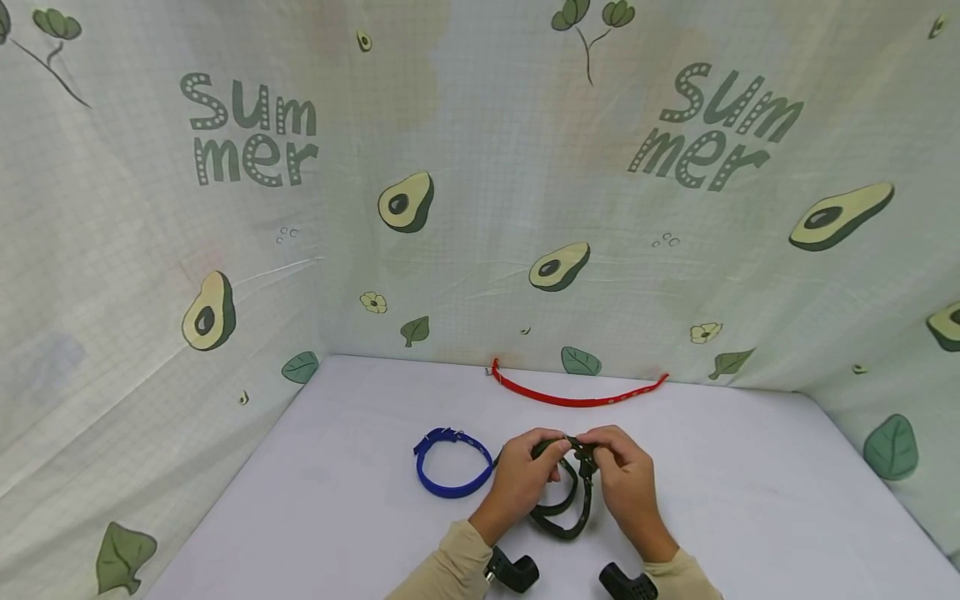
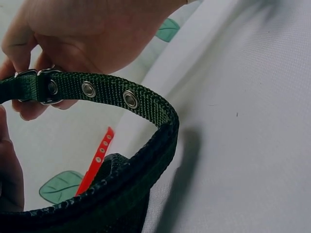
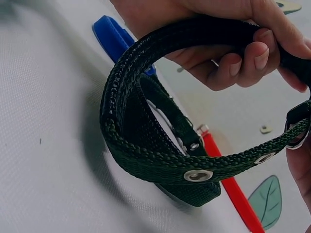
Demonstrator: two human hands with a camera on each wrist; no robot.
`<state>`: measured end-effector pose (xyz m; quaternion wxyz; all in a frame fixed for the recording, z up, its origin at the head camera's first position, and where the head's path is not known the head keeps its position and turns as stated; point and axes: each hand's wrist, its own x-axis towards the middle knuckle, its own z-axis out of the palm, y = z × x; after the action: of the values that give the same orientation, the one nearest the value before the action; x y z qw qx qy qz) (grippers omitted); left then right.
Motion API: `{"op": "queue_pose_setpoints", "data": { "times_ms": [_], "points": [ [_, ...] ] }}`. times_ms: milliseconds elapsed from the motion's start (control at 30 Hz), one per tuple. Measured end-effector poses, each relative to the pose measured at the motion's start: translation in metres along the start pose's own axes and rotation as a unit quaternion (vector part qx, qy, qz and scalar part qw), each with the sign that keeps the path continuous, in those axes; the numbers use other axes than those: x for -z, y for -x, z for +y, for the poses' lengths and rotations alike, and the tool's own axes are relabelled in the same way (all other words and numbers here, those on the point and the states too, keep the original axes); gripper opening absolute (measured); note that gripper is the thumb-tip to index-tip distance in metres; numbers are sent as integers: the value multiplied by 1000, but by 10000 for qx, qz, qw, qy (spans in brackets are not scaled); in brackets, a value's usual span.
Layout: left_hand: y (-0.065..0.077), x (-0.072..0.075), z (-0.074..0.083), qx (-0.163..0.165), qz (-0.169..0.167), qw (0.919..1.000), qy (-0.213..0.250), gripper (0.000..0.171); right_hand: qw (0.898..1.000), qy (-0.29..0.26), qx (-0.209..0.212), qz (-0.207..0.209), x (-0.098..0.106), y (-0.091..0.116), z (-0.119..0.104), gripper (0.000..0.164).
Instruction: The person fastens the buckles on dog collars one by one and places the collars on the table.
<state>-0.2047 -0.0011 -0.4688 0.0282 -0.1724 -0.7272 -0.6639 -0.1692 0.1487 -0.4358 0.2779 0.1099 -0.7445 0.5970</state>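
Both hands hold a dark green webbing collar with a padded band, metal eyelets and a metal buckle. My left hand grips the dark padded part between thumb and fingers, best seen from the right wrist view, where the left hand crosses the top. My right hand pinches the collar around its buckle; in the left wrist view this right hand shows fingers behind the webbing. The collar's band curves down in a loop below the hands, and more eyeletted dark webbing shows behind it.
A blue collar, closed into a ring, lies on the white tabletop left of my hands. Farther back, a red collar lies stretched out near the printed cloth backdrop. Cloth walls also border the table at both sides.
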Motion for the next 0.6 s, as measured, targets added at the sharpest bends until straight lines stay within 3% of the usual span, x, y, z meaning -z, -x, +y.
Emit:
{"op": "queue_pose_setpoints", "data": {
  "times_ms": [433, 600],
  "points": [
    [-2, 2, -1, 48, 19, 9999, 132, 21, 9998, 199, 87, -4, -5, 2, 2, 32],
    [-2, 2, 0, 127, -15, 9997, 228, 23, 9998, 155, -97, -45, -5, 3, 1, 30]
  ]
}}
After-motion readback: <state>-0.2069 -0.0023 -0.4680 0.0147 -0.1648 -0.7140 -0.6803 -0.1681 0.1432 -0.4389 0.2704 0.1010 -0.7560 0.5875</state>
